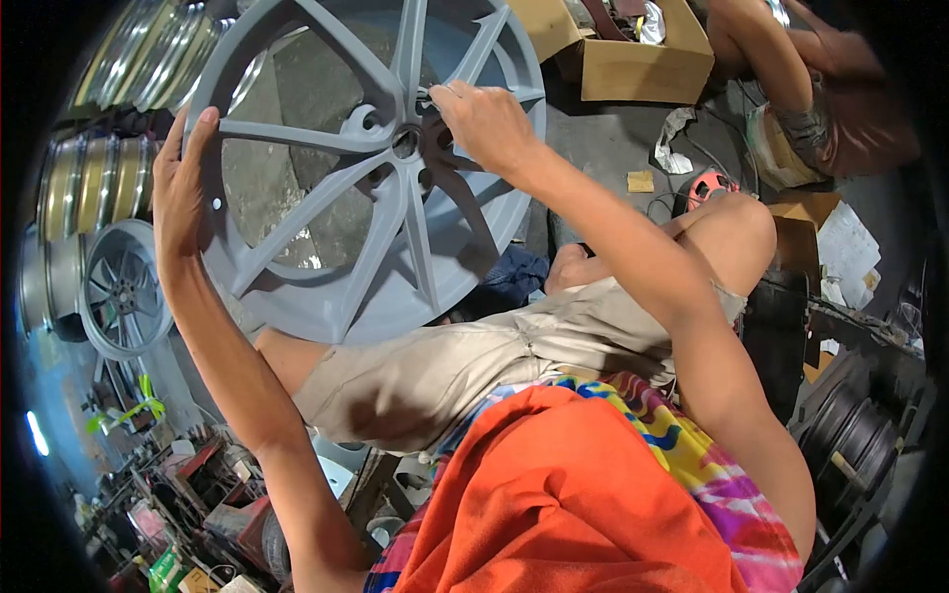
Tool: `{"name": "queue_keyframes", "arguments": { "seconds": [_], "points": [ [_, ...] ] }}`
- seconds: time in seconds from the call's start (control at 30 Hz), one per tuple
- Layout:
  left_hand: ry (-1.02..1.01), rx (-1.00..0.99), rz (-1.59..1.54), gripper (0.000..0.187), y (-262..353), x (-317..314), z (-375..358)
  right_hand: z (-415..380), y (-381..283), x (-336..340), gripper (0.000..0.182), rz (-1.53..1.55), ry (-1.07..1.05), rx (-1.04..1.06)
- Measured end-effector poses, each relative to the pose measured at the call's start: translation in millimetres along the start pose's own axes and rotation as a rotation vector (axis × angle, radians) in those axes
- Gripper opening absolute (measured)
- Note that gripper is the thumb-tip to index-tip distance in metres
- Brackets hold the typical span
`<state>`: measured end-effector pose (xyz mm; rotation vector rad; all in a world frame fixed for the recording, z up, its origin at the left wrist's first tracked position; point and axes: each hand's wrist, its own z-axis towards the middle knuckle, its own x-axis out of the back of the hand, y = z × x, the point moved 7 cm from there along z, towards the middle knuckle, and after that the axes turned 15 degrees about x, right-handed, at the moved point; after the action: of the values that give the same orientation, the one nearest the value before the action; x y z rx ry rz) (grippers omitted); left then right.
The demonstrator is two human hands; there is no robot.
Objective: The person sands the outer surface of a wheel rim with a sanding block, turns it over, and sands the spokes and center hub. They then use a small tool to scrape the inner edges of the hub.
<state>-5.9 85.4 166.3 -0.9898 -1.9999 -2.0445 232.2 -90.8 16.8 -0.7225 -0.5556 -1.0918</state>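
A large grey alloy wheel rim (284, 132) with several split spokes stands tilted in front of my lap. My left hand (181, 203) is closed around its left edge, thumb on the near side and the other fingers partly hidden behind the edge. Close to the rim's hub hole (406, 142), my right hand (491, 128) has its fingers pinched together by a bolt hole. Something small and dark shows at those fingertips, but I cannot make out what it is.
More wheel rims (127, 287) are stacked at the left. A cardboard box (647, 71) sits at the top right, near another person's leg (776, 59). Tools and clutter (213, 494) fill the lower left. A dark tire or rim (850, 435) lies at the right.
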Motion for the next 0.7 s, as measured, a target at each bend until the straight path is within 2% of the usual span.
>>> {"name": "queue_keyframes", "arguments": {
  "seconds": [0.07,0.13,0.17,0.23,0.37,0.43,0.47,0.53,0.57,0.63,0.67,0.7],
  "points": [
    [-0.009,0.008,-0.011,0.074,-2.5,-0.6,-0.9,-0.5,-1.8,-0.1,0.007,-0.034,-0.05,-0.031],
    [-0.022,0.021,-0.028,0.073,-0.7,-1.9,0.0,10.3,5.1,-5.7,0.012,0.005,-0.293,-0.055],
    [-0.025,0.017,-0.03,0.073,0.5,-3.3,1.0,9.4,8.7,-6.2,0.012,0.0,-0.292,-0.057],
    [0.02,-0.033,-0.013,0.072,0.1,-1.0,-1.5,12.5,3.5,4.8,0.007,0.001,-0.06,0.095],
    [-0.041,0.044,-0.002,0.077,-3.7,-1.0,0.0,1.5,-0.8,-2.5,0.009,-0.1,-0.156,0.01],
    [-0.015,0.02,-0.023,0.073,-0.5,-1.6,-0.8,1.4,6.0,-13.1,0.013,0.11,-0.302,-0.135],
    [0.005,0.0,-0.041,0.068,0.9,-1.3,-1.9,3.7,8.6,-10.3,0.013,0.109,-0.303,-0.138],
    [-0.003,-0.024,-0.021,0.068,2.1,-2.1,-1.6,12.7,19.8,2.0,0.016,0.281,-0.118,-0.185],
    [-0.003,-0.046,-0.004,0.068,2.1,-1.5,-2.0,12.6,22.1,-2.2,0.016,0.283,-0.121,-0.177],
    [-0.001,-0.02,-0.014,0.067,-2.1,-0.3,-1.2,6.8,13.2,-9.6,0.022,-0.006,-0.184,-0.05],
    [-0.005,-0.009,-0.024,0.067,-2.8,-0.2,0.0,5.5,10.3,-7.5,0.022,-0.003,-0.186,-0.048],
    [-0.004,-0.009,-0.025,0.067,-3.6,0.8,0.5,1.4,8.9,-5.5,0.024,0.126,-0.179,-0.079]
  ]
}}
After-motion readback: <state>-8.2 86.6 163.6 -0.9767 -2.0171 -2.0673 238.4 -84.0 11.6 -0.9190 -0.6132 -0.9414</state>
